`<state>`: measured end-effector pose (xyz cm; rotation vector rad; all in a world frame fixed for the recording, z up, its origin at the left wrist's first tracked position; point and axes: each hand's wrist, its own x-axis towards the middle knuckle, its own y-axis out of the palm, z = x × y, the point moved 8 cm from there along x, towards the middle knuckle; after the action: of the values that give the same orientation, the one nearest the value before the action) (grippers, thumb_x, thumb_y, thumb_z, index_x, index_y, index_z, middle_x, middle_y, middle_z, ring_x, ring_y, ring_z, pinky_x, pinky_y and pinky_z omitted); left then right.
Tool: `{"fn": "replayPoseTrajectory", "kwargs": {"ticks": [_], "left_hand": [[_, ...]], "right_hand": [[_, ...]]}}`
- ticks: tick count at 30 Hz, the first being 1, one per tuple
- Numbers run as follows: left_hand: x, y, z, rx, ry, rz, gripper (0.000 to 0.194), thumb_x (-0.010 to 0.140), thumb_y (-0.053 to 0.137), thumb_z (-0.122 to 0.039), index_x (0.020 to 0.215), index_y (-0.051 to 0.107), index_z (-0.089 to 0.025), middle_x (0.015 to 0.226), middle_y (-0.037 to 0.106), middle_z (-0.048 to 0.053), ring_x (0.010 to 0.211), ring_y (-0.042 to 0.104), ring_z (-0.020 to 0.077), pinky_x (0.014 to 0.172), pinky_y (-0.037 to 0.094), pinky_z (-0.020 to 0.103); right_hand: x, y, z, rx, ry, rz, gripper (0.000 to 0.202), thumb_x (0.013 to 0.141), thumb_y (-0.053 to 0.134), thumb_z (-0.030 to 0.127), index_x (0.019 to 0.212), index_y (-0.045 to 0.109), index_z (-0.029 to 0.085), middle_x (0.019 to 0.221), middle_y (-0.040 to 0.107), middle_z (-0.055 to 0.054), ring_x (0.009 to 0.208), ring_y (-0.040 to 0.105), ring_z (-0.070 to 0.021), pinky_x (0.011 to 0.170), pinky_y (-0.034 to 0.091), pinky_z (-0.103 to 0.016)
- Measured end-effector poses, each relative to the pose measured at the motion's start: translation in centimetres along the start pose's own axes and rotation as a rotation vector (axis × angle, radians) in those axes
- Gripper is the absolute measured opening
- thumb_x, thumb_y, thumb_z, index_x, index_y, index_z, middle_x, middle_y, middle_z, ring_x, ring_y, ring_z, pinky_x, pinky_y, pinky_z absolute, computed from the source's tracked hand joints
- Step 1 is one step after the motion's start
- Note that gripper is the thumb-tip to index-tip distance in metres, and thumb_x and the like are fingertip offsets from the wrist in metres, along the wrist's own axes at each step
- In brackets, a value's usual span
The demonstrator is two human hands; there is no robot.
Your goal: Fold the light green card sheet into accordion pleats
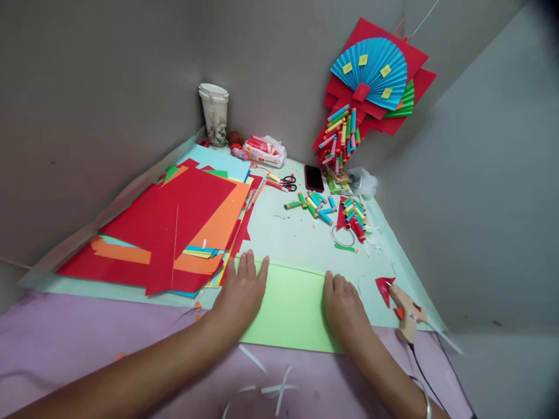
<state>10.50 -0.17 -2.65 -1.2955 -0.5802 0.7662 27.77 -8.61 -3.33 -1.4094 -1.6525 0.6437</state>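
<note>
a light green rectangular sheet of paper (pixel 290 308) lies at the near edge of a pale mint table covering (pixel 288 244), in front of the person and between the two hands. the bare left hand (pixel 244 288) rests palm down on its left side, fingers stretched toward the far edge and spread fairly wide. the bare right hand (pixel 345 302) lies palm down on the right side, its fingers extended but narrower, close together; neither hand is wrapped around anything.

just beyond the left hand is a loose pile of red, orange and blue paper sheets (pixel 192 203). right of the right hand, a beige glue gun with a black cord (pixel 409 317) lies near a small red paper scrap (pixel 384 290). farther back are small multicoloured paper rolls (pixel 315 203), a pair of black-handled scissors (pixel 288 183) and a dark phone with a red edge (pixel 314 178). thin white strips (pixel 279 389) lie on the lilac surface (pixel 166 372) nearest the person. a blue pleated paper fan on red card (pixel 375 70) hangs at the back right.
</note>
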Motion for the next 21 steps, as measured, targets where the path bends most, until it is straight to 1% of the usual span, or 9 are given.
{"fn": "replayPoseTrajectory", "kwargs": {"ticks": [3, 6, 9, 11, 13, 15, 17, 19, 21], "left_hand": [[-0.3, 0.2, 0.4, -0.026, -0.014, -0.047, 0.062, 0.091, 0.037, -0.002, 0.151, 0.043, -0.016, 0.151, 0.042, 0.030, 0.140, 0.046, 0.0385, 0.112, 0.037, 0.061], [-0.6, 0.4, 0.7, -0.013, -0.004, -0.116, 0.060, 0.090, 0.037, -0.003, 0.148, 0.047, -0.016, 0.150, 0.045, 0.028, 0.139, 0.049, 0.0368, 0.115, 0.035, 0.060], [-0.9, 0.2, 0.8, 0.032, 0.043, -0.227, 0.057, 0.089, 0.035, -0.004, 0.143, 0.054, -0.007, 0.145, 0.052, 0.027, 0.135, 0.054, 0.0348, 0.117, 0.035, 0.055], [-1.1, 0.1, 0.9, 0.051, 0.067, -0.292, 0.056, 0.088, 0.033, -0.003, 0.138, 0.057, -0.002, 0.142, 0.056, 0.026, 0.132, 0.057, 0.0330, 0.117, 0.036, 0.050], [-1.1, 0.0, 1.0, 0.057, 0.081, -0.332, 0.055, 0.088, 0.032, -0.003, 0.135, 0.059, 0.001, 0.140, 0.058, 0.026, 0.130, 0.059, 0.0319, 0.116, 0.037, 0.048], [-1.1, -0.1, 1.0, 0.053, 0.087, -0.348, 0.054, 0.088, 0.031, -0.003, 0.134, 0.060, 0.002, 0.139, 0.059, 0.026, 0.128, 0.060, 0.0321, 0.116, 0.038, 0.050], [-1.1, -0.1, 1.1, 0.041, 0.089, -0.349, 0.055, 0.088, 0.028, -0.002, 0.134, 0.060, 0.001, 0.139, 0.059, 0.026, 0.129, 0.060, 0.0328, 0.114, 0.037, 0.055], [-1.1, -0.2, 1.2, 0.038, 0.074, -0.328, 0.057, 0.088, 0.028, -0.001, 0.136, 0.059, -0.002, 0.140, 0.059, 0.026, 0.129, 0.059, 0.0338, 0.112, 0.037, 0.060], [-1.1, -0.1, 1.5, 0.046, 0.040, -0.298, 0.057, 0.088, 0.030, -0.002, 0.137, 0.059, -0.005, 0.142, 0.056, 0.026, 0.128, 0.060, 0.0350, 0.112, 0.037, 0.062]], "right_hand": [[-0.1, -0.2, -0.2, 0.053, 0.043, 0.008, 0.047, 0.081, 0.045, -0.008, 0.125, 0.057, 0.004, 0.093, 0.062, -0.014, 0.090, 0.062, -0.0237, 0.085, 0.053, -0.040], [-0.3, -0.4, -0.5, 0.112, 0.093, -0.003, 0.050, 0.081, 0.045, -0.008, 0.127, 0.056, 0.006, 0.103, 0.065, -0.016, 0.097, 0.064, -0.0246, 0.094, 0.052, -0.043], [-0.6, -0.3, -0.7, 0.157, 0.125, -0.010, 0.053, 0.080, 0.045, -0.009, 0.129, 0.056, 0.006, 0.115, 0.064, -0.020, 0.107, 0.063, -0.0266, 0.100, 0.050, -0.043], [-0.7, 0.0, -0.9, 0.191, 0.144, 0.002, 0.054, 0.079, 0.045, -0.009, 0.131, 0.055, 0.006, 0.119, 0.064, -0.020, 0.111, 0.062, -0.0269, 0.102, 0.049, -0.043], [-0.8, 0.2, -1.2, 0.223, 0.173, 0.014, 0.055, 0.080, 0.043, -0.009, 0.132, 0.055, 0.007, 0.121, 0.064, -0.020, 0.112, 0.062, -0.0264, 0.103, 0.048, -0.043], [-0.9, 0.4, -1.4, 0.248, 0.190, 0.032, 0.057, 0.081, 0.040, -0.009, 0.133, 0.055, 0.009, 0.122, 0.065, -0.018, 0.113, 0.062, -0.0256, 0.105, 0.046, -0.044], [-1.0, 0.4, -1.5, 0.257, 0.194, 0.046, 0.058, 0.082, 0.038, -0.009, 0.135, 0.054, 0.010, 0.123, 0.065, -0.018, 0.115, 0.061, -0.0252, 0.107, 0.045, -0.045], [-1.0, 0.3, -1.5, 0.253, 0.195, 0.046, 0.057, 0.083, 0.038, -0.008, 0.135, 0.053, 0.009, 0.124, 0.065, -0.018, 0.117, 0.061, -0.0258, 0.107, 0.045, -0.046], [-1.0, 0.2, -1.3, 0.241, 0.199, 0.036, 0.055, 0.084, 0.038, -0.008, 0.135, 0.053, 0.007, 0.124, 0.065, -0.019, 0.117, 0.061, -0.0263, 0.106, 0.045, -0.046]]}}
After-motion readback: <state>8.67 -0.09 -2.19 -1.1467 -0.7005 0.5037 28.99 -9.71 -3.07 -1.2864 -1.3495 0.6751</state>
